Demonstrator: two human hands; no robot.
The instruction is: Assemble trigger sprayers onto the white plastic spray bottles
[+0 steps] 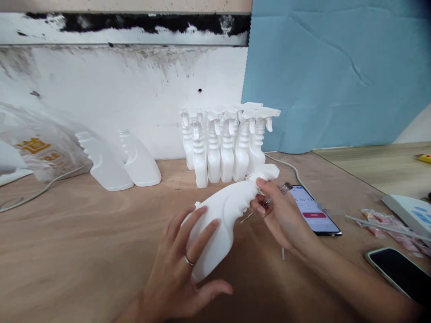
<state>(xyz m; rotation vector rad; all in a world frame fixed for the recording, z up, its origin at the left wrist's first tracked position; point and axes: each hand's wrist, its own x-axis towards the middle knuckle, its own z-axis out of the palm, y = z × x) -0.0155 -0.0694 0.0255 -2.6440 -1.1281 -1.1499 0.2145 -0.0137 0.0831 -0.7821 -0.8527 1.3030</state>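
Observation:
A white spray bottle (220, 215) is held tilted in front of me, its base low at the left and its trigger head (266, 172) up at the right. My left hand (182, 264) steadies the body, fingers spread over its side and the thumb standing away from it. At the neck, my right hand (279, 211) pinches the bottle just under the head. A small clear-and-brown object (286, 187) shows beside the right fingers; I cannot tell whether they hold it. Thin tubes (248, 218) appear near that hand, partly hidden.
Several white spray bottles with heads (227, 152) stand grouped by the wall. Two headless bottles (141, 163) stand left of them, near a plastic bag (43, 148). At right are a lit phone (313, 213), a dark phone (400, 273), small packets (387, 231) and a white device (411, 213).

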